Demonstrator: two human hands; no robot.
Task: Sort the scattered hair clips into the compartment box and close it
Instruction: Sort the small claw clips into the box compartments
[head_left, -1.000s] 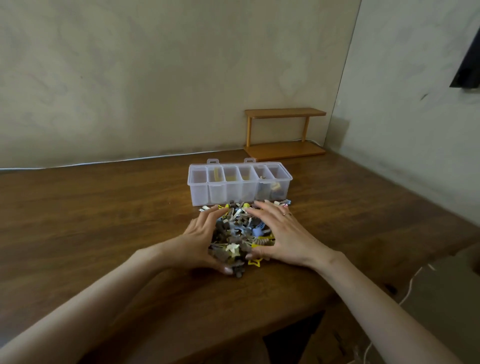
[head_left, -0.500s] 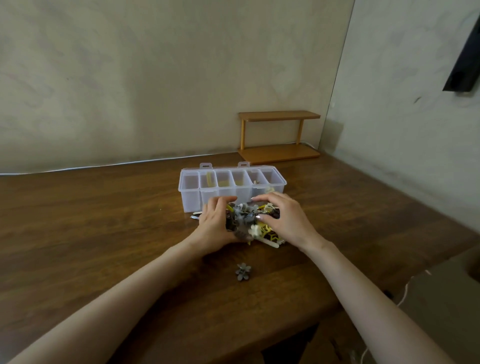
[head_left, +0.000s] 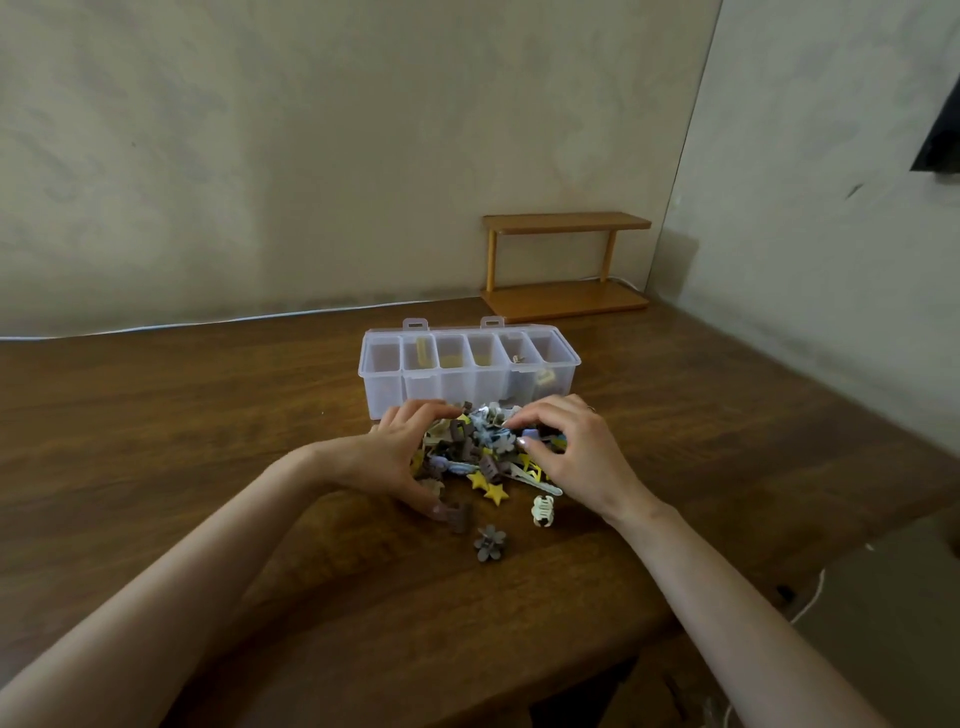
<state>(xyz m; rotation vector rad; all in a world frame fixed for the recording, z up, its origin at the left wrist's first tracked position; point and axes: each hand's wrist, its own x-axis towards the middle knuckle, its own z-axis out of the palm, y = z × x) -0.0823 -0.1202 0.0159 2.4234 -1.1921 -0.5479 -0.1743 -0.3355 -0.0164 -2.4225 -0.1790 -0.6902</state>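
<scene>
A pile of small hair clips (head_left: 480, 447), grey, brown, yellow, blue and cream, lies on the wooden table just in front of a clear compartment box (head_left: 467, 379). The box stands open and a few clips show inside its compartments. My left hand (head_left: 400, 460) cups the pile's left side with curled fingers. My right hand (head_left: 576, 452) curls over the pile's right side. Loose clips lie nearer me: a grey flower clip (head_left: 489, 542), a cream claw clip (head_left: 543, 511), a brown clip (head_left: 460, 517) by my left thumb, and yellow star clips (head_left: 496, 491).
A small wooden shelf (head_left: 566, 223) stands at the back right against the wall. A white cable (head_left: 156, 327) runs along the table's far edge. The table's near edge (head_left: 597, 644) drops off below my right forearm.
The bunch of clips that my hands held lifted half a second ago is down on the table again and spread out. A few more clips have fallen loose toward me.
</scene>
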